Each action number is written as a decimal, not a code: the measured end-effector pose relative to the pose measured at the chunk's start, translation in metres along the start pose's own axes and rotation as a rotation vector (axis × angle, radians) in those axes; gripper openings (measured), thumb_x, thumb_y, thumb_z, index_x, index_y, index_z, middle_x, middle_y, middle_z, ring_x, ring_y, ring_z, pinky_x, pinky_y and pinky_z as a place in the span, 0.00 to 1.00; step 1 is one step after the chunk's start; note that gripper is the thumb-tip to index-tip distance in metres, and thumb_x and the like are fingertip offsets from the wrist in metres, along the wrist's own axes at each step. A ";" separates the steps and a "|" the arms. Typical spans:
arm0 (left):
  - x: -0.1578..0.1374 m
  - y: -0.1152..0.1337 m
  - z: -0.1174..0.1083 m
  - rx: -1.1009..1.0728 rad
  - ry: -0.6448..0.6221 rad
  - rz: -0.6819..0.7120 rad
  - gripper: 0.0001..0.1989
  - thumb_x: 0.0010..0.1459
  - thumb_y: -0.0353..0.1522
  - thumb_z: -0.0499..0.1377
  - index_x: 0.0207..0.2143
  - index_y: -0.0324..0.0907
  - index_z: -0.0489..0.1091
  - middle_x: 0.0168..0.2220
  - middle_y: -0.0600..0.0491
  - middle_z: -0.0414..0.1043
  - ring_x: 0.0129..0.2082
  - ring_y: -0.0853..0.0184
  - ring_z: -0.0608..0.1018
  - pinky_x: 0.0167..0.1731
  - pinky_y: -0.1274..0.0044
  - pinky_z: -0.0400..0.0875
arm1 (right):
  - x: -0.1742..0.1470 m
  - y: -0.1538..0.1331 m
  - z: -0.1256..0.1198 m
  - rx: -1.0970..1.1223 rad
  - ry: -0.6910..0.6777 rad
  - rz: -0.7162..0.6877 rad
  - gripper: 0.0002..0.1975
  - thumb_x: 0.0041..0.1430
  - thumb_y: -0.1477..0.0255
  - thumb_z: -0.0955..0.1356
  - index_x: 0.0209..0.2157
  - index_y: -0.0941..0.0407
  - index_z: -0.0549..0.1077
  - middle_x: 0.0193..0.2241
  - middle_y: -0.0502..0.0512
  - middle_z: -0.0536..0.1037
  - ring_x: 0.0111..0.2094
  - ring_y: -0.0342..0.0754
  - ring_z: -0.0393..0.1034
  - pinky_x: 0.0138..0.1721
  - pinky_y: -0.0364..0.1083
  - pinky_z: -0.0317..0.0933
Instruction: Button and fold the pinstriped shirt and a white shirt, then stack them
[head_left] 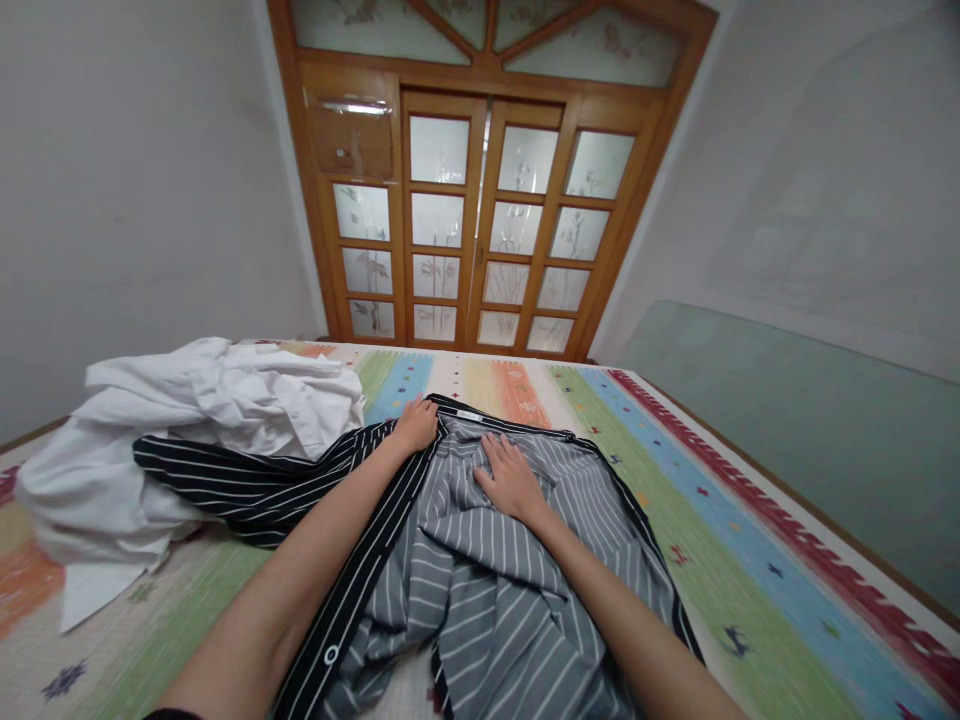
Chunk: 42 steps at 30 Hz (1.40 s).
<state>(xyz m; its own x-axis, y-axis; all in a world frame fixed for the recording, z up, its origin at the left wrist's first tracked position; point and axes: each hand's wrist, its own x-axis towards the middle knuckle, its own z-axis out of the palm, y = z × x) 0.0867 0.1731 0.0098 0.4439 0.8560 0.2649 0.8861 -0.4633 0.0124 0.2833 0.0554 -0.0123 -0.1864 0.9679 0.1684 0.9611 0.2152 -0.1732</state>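
A black shirt with white stripes [480, 540] lies spread on the bed, its grey inner side facing up and a pale label showing at the collar. One black sleeve [247, 485] stretches out to the left over some white cloth. At the upper left corner of the collar, my left hand [418, 424] has its fingers curled around the fabric. My right hand [511, 476] rests flat on the grey inside just below the collar, fingers stretched out. Down the left front edge runs a black band with a white ring-shaped button [331, 655]. Folds hide part of the shirt's lower end.
Crumpled white garments [225, 400] are heaped on the left side of the bed. A striped, patterned bedspread [720, 540] lies under everything. Along the right stands a pale green headboard-like panel [795, 420]. Wooden glass-paned doors [480, 220] close off the far end.
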 end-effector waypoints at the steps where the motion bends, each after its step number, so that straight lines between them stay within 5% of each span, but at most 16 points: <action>1: -0.002 0.003 0.002 -0.009 0.044 0.040 0.17 0.60 0.24 0.47 0.49 0.34 0.68 0.55 0.39 0.68 0.62 0.55 0.63 0.61 0.61 0.56 | 0.003 0.001 0.000 -0.004 -0.009 0.005 0.33 0.65 0.61 0.56 0.66 0.63 0.53 0.67 0.60 0.50 0.68 0.58 0.39 0.65 0.56 0.39; 5: -0.013 0.011 0.012 -0.094 0.181 0.146 0.18 0.59 0.22 0.47 0.47 0.37 0.71 0.56 0.42 0.69 0.63 0.60 0.61 0.63 0.65 0.55 | 0.017 0.005 -0.001 -0.016 -0.016 0.009 0.32 0.65 0.60 0.56 0.65 0.62 0.56 0.67 0.60 0.51 0.68 0.58 0.41 0.65 0.57 0.39; 14: -0.029 0.013 0.004 -0.182 -0.079 0.041 0.25 0.67 0.41 0.45 0.61 0.38 0.60 0.65 0.44 0.56 0.67 0.58 0.53 0.64 0.63 0.51 | 0.028 0.013 0.010 -0.070 0.096 -0.057 0.29 0.65 0.62 0.58 0.63 0.61 0.60 0.65 0.62 0.58 0.66 0.59 0.49 0.63 0.59 0.46; 20: -0.033 0.018 -0.002 -0.143 -0.050 0.006 0.26 0.65 0.41 0.48 0.62 0.38 0.58 0.68 0.43 0.49 0.69 0.55 0.47 0.64 0.61 0.48 | 0.001 0.027 0.013 -0.070 0.115 -0.184 0.28 0.65 0.61 0.58 0.63 0.58 0.62 0.64 0.61 0.60 0.65 0.58 0.51 0.62 0.60 0.48; 24: -0.038 0.020 -0.001 -0.113 0.027 0.123 0.25 0.66 0.40 0.46 0.63 0.41 0.58 0.69 0.48 0.45 0.69 0.54 0.41 0.65 0.60 0.44 | -0.011 0.049 0.006 -0.073 0.072 -0.169 0.28 0.66 0.60 0.57 0.63 0.58 0.62 0.64 0.60 0.60 0.65 0.58 0.51 0.62 0.60 0.49; 29: -0.040 0.017 0.002 -0.149 -0.100 0.152 0.27 0.67 0.44 0.42 0.64 0.44 0.57 0.68 0.49 0.50 0.69 0.55 0.47 0.64 0.61 0.47 | -0.001 0.068 -0.016 -0.076 0.027 -0.178 0.26 0.69 0.60 0.53 0.59 0.56 0.66 0.60 0.59 0.67 0.61 0.54 0.59 0.60 0.56 0.52; 34: -0.045 0.017 -0.002 -0.212 -0.147 0.092 0.34 0.65 0.48 0.43 0.68 0.41 0.45 0.69 0.47 0.43 0.69 0.57 0.47 0.65 0.63 0.44 | 0.018 0.091 -0.039 -0.229 0.173 0.151 0.23 0.67 0.63 0.57 0.53 0.63 0.70 0.50 0.68 0.75 0.53 0.58 0.67 0.55 0.54 0.56; 38: -0.045 0.018 -0.003 -0.231 -0.143 0.049 0.37 0.65 0.49 0.42 0.68 0.37 0.41 0.70 0.43 0.39 0.69 0.59 0.46 0.65 0.66 0.44 | 0.028 0.125 -0.041 -0.272 0.117 0.362 0.22 0.64 0.64 0.61 0.52 0.64 0.72 0.49 0.72 0.75 0.50 0.60 0.70 0.51 0.54 0.59; 42: -0.041 0.017 -0.001 -0.256 -0.129 -0.006 0.40 0.63 0.52 0.41 0.67 0.34 0.44 0.69 0.39 0.39 0.69 0.57 0.45 0.65 0.65 0.45 | 0.037 0.154 -0.038 -0.190 0.070 0.425 0.21 0.58 0.60 0.66 0.46 0.61 0.75 0.42 0.68 0.79 0.45 0.58 0.74 0.43 0.51 0.64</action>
<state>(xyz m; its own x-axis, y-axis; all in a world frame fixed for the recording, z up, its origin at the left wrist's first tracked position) 0.0835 0.1297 -0.0003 0.4663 0.8735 0.1398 0.8336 -0.4867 0.2613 0.4319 0.1198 0.0044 0.2401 0.9525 0.1873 0.9706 -0.2327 -0.0610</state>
